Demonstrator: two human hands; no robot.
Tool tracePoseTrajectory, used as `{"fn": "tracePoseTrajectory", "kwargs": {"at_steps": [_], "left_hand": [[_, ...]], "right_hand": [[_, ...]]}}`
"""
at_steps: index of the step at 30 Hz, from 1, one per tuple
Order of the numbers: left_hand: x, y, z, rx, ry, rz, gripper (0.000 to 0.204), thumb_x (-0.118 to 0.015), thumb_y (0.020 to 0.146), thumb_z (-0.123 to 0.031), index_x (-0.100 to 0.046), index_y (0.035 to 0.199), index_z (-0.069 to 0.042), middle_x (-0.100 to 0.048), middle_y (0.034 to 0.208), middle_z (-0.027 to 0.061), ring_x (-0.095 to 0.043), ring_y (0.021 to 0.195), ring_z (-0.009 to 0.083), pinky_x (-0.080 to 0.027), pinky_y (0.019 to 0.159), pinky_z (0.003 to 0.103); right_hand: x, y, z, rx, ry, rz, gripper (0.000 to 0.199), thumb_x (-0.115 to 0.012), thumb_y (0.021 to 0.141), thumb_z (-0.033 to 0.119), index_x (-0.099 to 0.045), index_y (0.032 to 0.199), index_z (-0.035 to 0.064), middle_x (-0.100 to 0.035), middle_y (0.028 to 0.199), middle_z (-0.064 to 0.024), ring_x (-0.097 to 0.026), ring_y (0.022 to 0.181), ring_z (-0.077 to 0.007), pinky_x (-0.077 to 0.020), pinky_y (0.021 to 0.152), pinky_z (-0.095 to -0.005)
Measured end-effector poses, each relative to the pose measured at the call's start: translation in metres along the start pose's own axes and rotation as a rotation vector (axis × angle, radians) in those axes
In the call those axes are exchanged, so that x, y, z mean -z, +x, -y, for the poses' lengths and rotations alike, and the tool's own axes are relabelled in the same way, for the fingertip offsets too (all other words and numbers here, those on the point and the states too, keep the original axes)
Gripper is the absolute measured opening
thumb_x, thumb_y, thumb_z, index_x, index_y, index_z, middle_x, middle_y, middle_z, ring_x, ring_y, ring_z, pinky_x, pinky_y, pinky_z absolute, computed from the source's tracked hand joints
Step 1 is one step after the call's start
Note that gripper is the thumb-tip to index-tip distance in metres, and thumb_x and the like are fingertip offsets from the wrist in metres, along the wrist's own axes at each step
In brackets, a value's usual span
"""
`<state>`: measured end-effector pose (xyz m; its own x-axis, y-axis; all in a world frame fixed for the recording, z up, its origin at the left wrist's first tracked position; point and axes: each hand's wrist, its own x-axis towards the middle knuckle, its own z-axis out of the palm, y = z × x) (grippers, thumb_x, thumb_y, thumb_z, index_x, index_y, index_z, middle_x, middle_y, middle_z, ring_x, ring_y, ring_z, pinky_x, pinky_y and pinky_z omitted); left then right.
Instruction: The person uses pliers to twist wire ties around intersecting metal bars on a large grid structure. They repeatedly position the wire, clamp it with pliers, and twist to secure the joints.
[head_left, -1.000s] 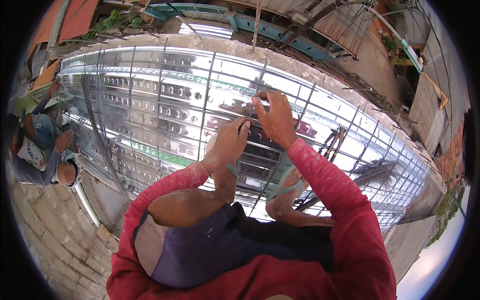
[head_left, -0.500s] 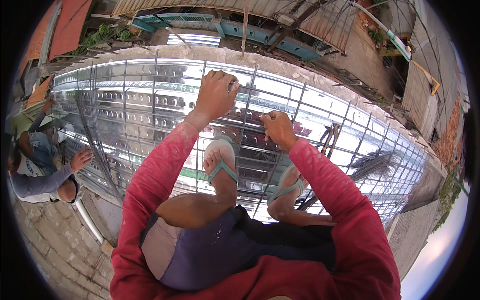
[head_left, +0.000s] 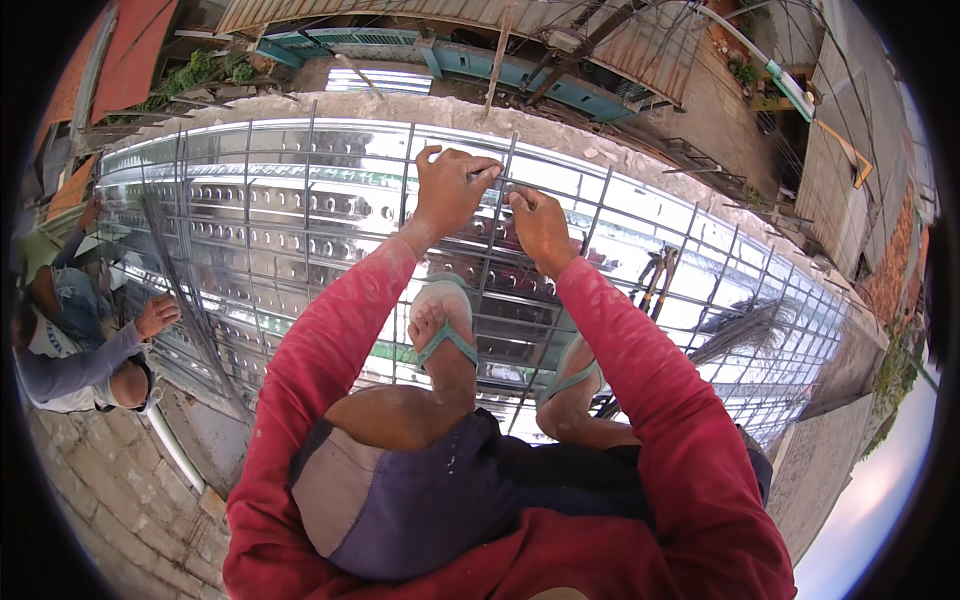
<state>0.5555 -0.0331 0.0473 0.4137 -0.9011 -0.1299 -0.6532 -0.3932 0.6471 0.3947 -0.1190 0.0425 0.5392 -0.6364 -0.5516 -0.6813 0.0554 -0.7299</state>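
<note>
My left hand (head_left: 452, 190) is closed in a pinch, its fingertips against a crossing of the steel bar mesh (head_left: 487, 262). My right hand (head_left: 541, 230) comes up close beside it, thumb and forefinger pinched at the same upright bar. Whatever thin piece lies between the fingers of either hand is too small to make out. Under the mesh spreads shiny corrugated metal decking (head_left: 275, 222) with rows of raised dimples. Right of my right hand, pincers (head_left: 657, 278) with dark handles rest on the bars. A bundle of thin tie wire (head_left: 745, 330) lies farther right.
My sandalled feet (head_left: 443, 325) stand on the mesh. At the left a co-worker (head_left: 90, 350) crouches, one hand near a sheaf of loose bars (head_left: 195, 320). A rough concrete edge (head_left: 440, 108) runs along the far side, with a drop to the street beyond. Overhead cables hang at upper right.
My right hand has moved up and left to the bar crossing, next to my left hand. The left hand has shifted slightly right and down. Thin strands seen near the right hand no longer show clearly.
</note>
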Motion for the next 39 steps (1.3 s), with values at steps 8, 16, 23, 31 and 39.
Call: {"fn": "tracePoseTrajectory", "kwargs": {"at_steps": [8,16,23,31,39], "left_hand": [[-0.016,-0.007,0.004,-0.282,-0.103,-0.178,0.019,-0.064,0.094,-0.019,-0.077,0.107,-0.014,-0.070,0.102,0.0042,-0.061,0.106,0.0226,-0.031,0.112,0.049],[-0.008,-0.018,0.003,-0.356,-0.058,-0.139,0.035,-0.070,0.084,-0.010,-0.072,0.118,-0.012,-0.066,0.114,0.0069,-0.059,0.107,0.0272,-0.037,0.105,0.047],[-0.025,-0.009,0.004,-0.279,-0.141,-0.232,0.015,-0.070,0.088,-0.013,-0.076,0.102,-0.009,-0.070,0.103,0.0070,-0.061,0.102,0.0271,-0.040,0.099,0.043],[-0.025,-0.005,0.007,-0.336,-0.138,-0.196,0.017,-0.069,0.087,-0.012,-0.076,0.102,-0.010,-0.070,0.101,0.0066,-0.062,0.099,0.0270,-0.041,0.098,0.042],[-0.012,-0.010,-0.004,-0.238,-0.113,-0.153,0.024,-0.071,0.090,-0.019,-0.070,0.112,-0.009,-0.071,0.104,0.0058,-0.061,0.100,0.0266,-0.040,0.100,0.042]], "right_hand": [[0.030,-0.009,0.017,-0.295,0.312,0.170,0.031,-0.053,0.102,0.024,-0.068,0.093,-0.0017,-0.061,0.072,-0.0048,-0.052,0.056,-0.0129,-0.0470,0.055,-0.0346],[0.038,-0.016,0.073,0.642,-0.648,0.180,0.026,-0.053,0.097,0.022,-0.063,0.093,-0.0011,-0.067,0.081,-0.0278,-0.064,0.075,-0.0480,-0.0518,0.072,-0.0529],[0.068,0.017,0.045,0.420,-1.135,0.121,0.017,-0.062,0.087,0.017,-0.073,0.092,0.0054,-0.074,0.086,-0.0156,-0.073,0.080,-0.0335,-0.0589,0.073,-0.0445],[0.070,0.021,0.087,0.509,-0.439,0.240,0.035,-0.052,0.101,0.031,-0.064,0.095,-0.0016,-0.066,0.083,-0.0224,-0.066,0.077,-0.0404,-0.0503,0.075,-0.0491],[0.210,-0.089,-0.077,0.210,-0.805,-0.004,0.047,-0.064,0.096,0.038,-0.050,0.114,-0.0033,-0.052,0.105,-0.0221,-0.060,0.094,-0.0406,-0.0511,0.080,-0.0492]]}}
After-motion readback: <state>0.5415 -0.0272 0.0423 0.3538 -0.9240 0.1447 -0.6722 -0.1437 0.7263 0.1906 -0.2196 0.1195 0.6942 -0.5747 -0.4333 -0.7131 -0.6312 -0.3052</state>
